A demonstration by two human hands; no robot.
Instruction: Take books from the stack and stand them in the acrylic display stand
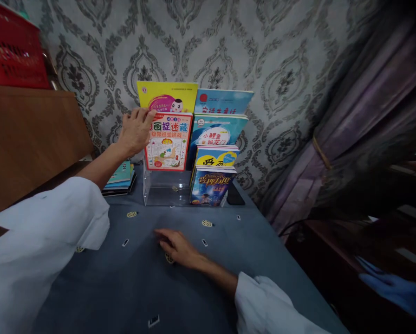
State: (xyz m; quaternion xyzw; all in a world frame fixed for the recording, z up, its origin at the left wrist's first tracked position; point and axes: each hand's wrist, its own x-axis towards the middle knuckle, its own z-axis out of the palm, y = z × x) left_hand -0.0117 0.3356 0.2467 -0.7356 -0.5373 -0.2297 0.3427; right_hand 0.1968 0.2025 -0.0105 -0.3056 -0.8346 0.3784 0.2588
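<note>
My left hand (136,132) is at the upper left corner of a red-bordered picture book (169,150), its fingers curled over the top edge. The book stands in a clear acrylic stepped rack (164,195), in front of a taller yellow book (168,95). On the rack's right side several books rise in steps: a dark blue one (211,185) in front, a yellow and blue one (217,155), then a teal one (222,127) and a light blue one (225,99). Low over the tablecloth, my right hand (180,250) holds nothing, fingers loosely stretched to the left.
A stack of books (119,181) lies left of the rack, beside a brown wooden cabinet (30,139) with a red basket (15,51) on top. Behind the rack's right end lies a dark flat object (235,195). A tied curtain (312,153) hangs on the right, past the blue-grey tablecloth's (263,260) edge.
</note>
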